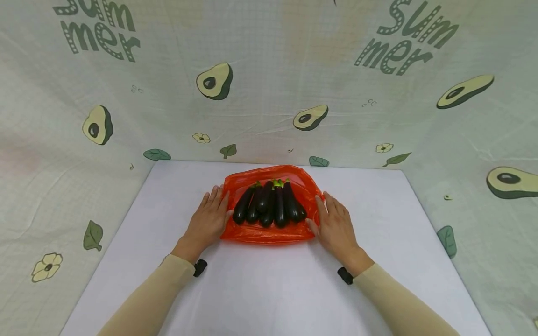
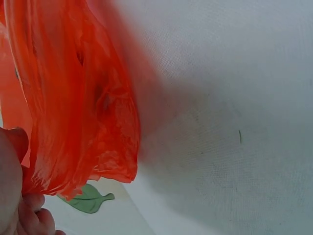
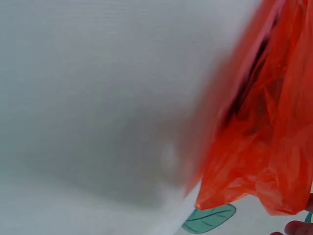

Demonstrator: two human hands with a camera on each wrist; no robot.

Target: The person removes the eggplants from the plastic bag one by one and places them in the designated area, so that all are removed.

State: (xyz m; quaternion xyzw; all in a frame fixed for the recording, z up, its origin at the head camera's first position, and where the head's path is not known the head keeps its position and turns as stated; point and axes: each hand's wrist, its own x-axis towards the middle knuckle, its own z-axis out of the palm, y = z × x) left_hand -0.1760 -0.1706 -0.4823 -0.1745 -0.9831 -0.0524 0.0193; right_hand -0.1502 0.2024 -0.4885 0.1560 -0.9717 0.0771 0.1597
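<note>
A red plastic bag (image 1: 269, 237) lies spread on the table with its mouth open. Several dark purple eggplants (image 1: 265, 198) rest in it side by side, their green stem ends pointing away from me. At the bag's left side, my left hand (image 1: 208, 221) holds the edge between thumb and fingers. My right hand (image 1: 337, 227) holds the opposite edge the same way. In the left wrist view, the bag's film (image 2: 73, 122) bunches near the thumb and curled fingertips. Only a few fingertips (image 3: 296, 227) show beside the bag in the right wrist view.
The white table (image 1: 269, 289) stretches around the bag on every side. Behind and beside it hangs a pale cloth (image 1: 260, 112) printed with avocados, leaves and lettering. A dark band or device (image 1: 200, 268) sits at each wrist.
</note>
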